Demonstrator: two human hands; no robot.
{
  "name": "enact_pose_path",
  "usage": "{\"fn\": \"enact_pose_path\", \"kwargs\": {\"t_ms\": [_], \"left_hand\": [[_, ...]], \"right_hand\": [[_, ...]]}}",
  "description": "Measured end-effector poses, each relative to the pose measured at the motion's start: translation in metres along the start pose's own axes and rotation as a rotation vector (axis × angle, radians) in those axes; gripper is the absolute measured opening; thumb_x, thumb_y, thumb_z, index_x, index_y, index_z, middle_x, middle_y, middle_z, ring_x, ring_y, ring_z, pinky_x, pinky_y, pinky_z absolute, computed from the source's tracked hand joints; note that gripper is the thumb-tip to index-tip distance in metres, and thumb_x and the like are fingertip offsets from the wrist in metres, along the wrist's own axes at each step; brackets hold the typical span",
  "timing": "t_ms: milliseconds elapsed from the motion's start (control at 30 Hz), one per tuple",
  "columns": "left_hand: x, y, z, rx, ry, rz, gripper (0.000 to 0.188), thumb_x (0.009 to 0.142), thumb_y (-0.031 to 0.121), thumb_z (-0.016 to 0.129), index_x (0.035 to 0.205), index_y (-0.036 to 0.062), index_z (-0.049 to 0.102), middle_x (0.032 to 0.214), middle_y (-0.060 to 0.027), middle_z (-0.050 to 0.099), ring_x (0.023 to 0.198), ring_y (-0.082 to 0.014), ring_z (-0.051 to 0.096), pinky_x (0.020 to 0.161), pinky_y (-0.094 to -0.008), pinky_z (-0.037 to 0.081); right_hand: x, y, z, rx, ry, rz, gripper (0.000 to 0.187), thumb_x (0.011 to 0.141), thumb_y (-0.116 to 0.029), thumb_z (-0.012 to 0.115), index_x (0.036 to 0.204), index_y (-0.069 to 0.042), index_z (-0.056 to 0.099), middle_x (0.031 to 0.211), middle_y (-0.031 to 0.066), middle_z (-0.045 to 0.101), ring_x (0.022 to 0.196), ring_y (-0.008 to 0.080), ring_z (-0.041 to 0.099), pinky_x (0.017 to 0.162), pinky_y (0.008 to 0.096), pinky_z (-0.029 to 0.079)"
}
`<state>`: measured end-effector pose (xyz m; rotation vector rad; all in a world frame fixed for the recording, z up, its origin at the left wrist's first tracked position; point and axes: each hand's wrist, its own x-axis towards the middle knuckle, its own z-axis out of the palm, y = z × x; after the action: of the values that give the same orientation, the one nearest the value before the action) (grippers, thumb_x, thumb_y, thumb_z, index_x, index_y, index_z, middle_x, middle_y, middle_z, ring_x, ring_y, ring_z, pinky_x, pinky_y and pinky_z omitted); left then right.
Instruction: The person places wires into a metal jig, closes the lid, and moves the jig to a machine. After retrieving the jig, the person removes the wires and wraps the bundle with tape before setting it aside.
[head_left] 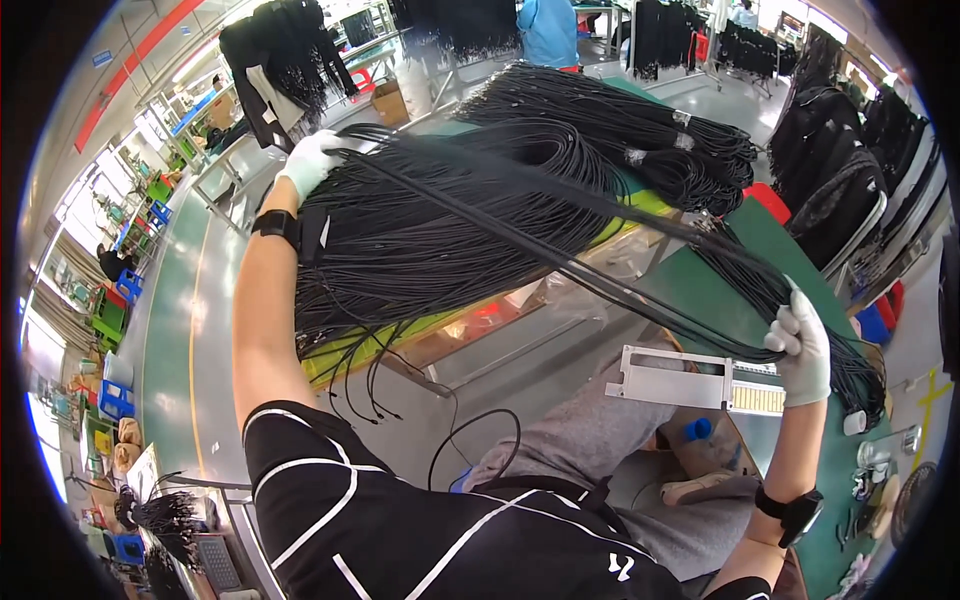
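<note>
A long bundle of black cables (pixel 480 217) is stretched between my two gloved hands, slanting from upper left to lower right. My left hand (pixel 313 163), in a white glove, is closed round its far left end. On the right, my right hand (pixel 803 345), also white-gloved, has its fingers curled round the other end. Beneath the stretched cables lies a large pile of black cables (pixel 430 260) on a table with a yellow-green edge (pixel 400 345). Beside my right hand is a white metal frame-like fixture (pixel 675 377).
Tied cable bundles (pixel 690 150) lie at the far side. The green tabletop (pixel 700 290) extends right, with more cables (pixel 850 385) near its edge. Loose cable ends (pixel 365 375) hang off the front. A red stool (pixel 768 203) and racks of black cables (pixel 830 170) stand beyond.
</note>
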<state>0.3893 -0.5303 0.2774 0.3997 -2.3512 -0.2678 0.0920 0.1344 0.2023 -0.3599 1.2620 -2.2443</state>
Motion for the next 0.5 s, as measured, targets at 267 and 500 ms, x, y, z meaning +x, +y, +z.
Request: {"fn": "enact_pose_path", "kwargs": {"t_ms": [267,500], "left_hand": [[-0.009,-0.053,-0.033,-1.260,0.333,-0.177,0.025,0.091,-0.003,0.053,0.106,0.0057,0.072,0.108,-0.0063,0.068,0.096,-0.0196,0.066,0.087,-0.0305,0.052],[0.006,-0.055,-0.047,0.268,0.373,0.211,0.032,0.093,0.014,0.052,0.118,0.0011,0.067,0.123,-0.0095,0.065,0.112,-0.0216,0.059,0.100,-0.0362,0.046]], "right_hand": [[-0.001,0.043,0.053,-0.105,-0.069,-0.085,0.046,0.102,-0.018,0.056,0.144,-0.003,0.045,0.085,-0.0002,0.048,0.057,0.0040,0.034,0.057,0.0217,0.039],[-0.023,0.017,0.019,0.025,-0.107,-0.048,0.046,0.099,-0.016,0.059,0.140,0.001,0.046,0.091,0.0022,0.055,0.063,0.0045,0.043,0.065,0.0266,0.047]]}}
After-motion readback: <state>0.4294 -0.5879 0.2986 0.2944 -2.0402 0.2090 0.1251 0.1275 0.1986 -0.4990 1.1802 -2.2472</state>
